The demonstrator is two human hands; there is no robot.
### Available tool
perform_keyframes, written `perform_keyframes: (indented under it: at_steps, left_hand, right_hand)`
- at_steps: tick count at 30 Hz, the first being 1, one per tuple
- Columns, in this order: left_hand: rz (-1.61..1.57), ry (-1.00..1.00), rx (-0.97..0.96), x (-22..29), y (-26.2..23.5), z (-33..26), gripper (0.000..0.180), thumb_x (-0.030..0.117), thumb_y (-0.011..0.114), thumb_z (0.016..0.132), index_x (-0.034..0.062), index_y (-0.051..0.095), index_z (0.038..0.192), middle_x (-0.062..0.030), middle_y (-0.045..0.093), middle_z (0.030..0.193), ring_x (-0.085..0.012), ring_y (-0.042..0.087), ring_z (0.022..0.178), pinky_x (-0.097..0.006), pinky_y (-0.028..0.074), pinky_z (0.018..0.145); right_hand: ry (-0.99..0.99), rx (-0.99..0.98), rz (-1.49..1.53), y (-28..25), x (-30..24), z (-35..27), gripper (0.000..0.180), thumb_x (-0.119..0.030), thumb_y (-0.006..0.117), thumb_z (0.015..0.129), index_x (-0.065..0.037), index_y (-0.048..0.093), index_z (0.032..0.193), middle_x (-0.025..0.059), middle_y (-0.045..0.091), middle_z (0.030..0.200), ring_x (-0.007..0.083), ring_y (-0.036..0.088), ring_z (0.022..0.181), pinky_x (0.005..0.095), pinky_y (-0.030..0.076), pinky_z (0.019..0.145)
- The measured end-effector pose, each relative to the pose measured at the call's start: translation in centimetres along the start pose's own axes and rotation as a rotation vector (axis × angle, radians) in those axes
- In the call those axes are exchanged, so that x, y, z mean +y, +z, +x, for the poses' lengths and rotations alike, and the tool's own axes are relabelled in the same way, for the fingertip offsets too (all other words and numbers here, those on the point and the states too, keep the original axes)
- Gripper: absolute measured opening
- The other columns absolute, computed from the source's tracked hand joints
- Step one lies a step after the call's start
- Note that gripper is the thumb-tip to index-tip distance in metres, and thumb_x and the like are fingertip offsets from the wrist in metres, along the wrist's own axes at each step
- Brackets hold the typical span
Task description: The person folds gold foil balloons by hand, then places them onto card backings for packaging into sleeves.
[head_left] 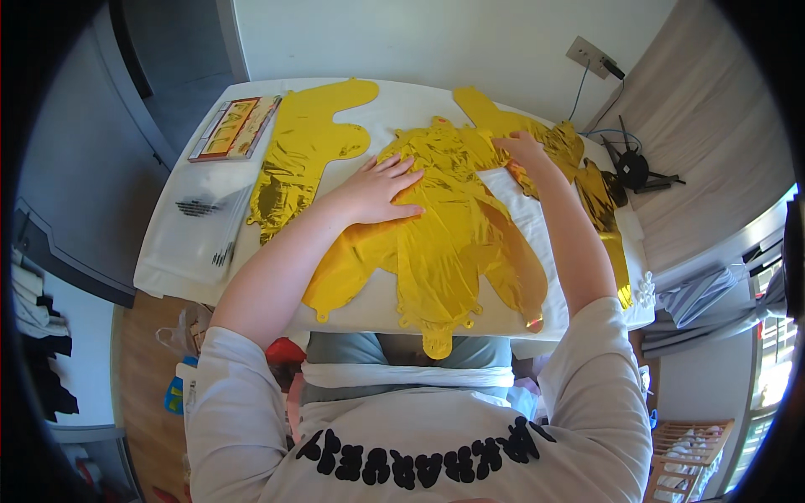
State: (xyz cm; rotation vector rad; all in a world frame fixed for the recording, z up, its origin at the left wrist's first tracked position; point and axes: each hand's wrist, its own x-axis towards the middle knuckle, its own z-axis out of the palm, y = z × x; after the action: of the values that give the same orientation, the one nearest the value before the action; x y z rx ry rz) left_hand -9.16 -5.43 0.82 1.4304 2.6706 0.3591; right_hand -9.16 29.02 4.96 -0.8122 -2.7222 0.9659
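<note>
A crumpled, deflated gold foil balloon [440, 243] with several lobes lies spread over the middle of the table, its lowest tab hanging past the front edge. My left hand [381, 189] rests on its upper left part, palm down, fingers spread. At its upper right, my right hand [524, 149] has its fingers closed in a pinch at the end of a foil lobe. To the left lies a flatter gold foil balloon [306, 138]. More crumpled gold foil [599, 201] lies at the right, partly behind my right forearm.
A white cloth covers the table [352, 314]. At the left are a flat printed pack [233, 127] and clear plastic sleeves [205, 218]. A black router [633, 168] with cables stands at the right, below a wall socket [589, 55]. My lap is against the front edge.
</note>
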Motion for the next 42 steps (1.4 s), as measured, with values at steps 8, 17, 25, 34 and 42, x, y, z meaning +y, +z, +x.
perform_keyframes:
  at_steps: [8, 17, 25, 34, 42]
  left_hand:
    - [0.001, 0.024, 0.008, 0.7, -0.2, 0.5, 0.087, 0.069, 0.053, 0.097, 0.0159, 0.033, 0.163, -0.0154, 0.025, 0.17, -0.0334, 0.016, 0.159, -0.052, 0.01, 0.129]
    - [0.037, 0.01, 0.01, -0.1, 0.2, 0.1, 0.088, 0.072, 0.049, 0.096, 0.0158, 0.035, 0.162, -0.0156, 0.025, 0.17, -0.0339, 0.018, 0.159, -0.053, 0.012, 0.129]
    - [0.02, 0.026, 0.034, 0.1, 0.3, 0.2, 0.088, 0.072, 0.048, 0.096, 0.0157, 0.036, 0.162, -0.0151, 0.026, 0.17, -0.0344, 0.019, 0.158, -0.053, 0.013, 0.128]
    - [0.02, 0.035, 0.045, -0.2, 0.6, 0.2, 0.088, 0.072, 0.048, 0.096, 0.0139, 0.037, 0.161, -0.0154, 0.027, 0.169, -0.0347, 0.019, 0.158, -0.054, 0.014, 0.128]
    - [0.02, 0.024, 0.023, 0.0, 0.3, 0.3, 0.089, 0.072, 0.05, 0.096, 0.0142, 0.035, 0.162, -0.0155, 0.025, 0.17, -0.0342, 0.019, 0.158, -0.053, 0.013, 0.128]
  right_hand:
    - [0.164, -0.286, 0.354, -0.5, 0.4, 4.7, 0.053, -0.025, 0.083, 0.083, -0.001, 0.057, 0.124, 0.0094, 0.06, 0.098, 0.0171, 0.059, 0.071, 0.0337, 0.056, 0.056]
    - [0.003, -0.214, 0.61, 0.1, -7.3, -2.0, 0.051, -0.018, 0.074, 0.091, -0.003, 0.05, 0.134, 0.0089, 0.06, 0.101, 0.02, 0.065, 0.083, 0.034, 0.062, 0.074]
    - [-0.104, -0.081, 0.302, 2.8, -8.6, -2.7, 0.092, -0.027, 0.081, 0.086, -0.006, 0.03, 0.159, 0.0201, 0.052, 0.141, 0.0302, 0.062, 0.118, 0.0418, 0.055, 0.098]
    - [-0.288, 0.336, -0.574, 2.7, -4.7, -4.1, 0.112, -0.053, 0.084, 0.072, -0.016, 0.027, 0.161, 0.0178, 0.031, 0.163, 0.0393, 0.039, 0.146, 0.0551, 0.039, 0.114]
    - [-0.3, 0.195, -0.638, 3.5, -3.1, -1.7, 0.108, -0.048, 0.083, 0.071, -0.023, 0.029, 0.161, 0.0147, 0.033, 0.162, 0.0413, 0.032, 0.149, 0.0572, 0.034, 0.118]
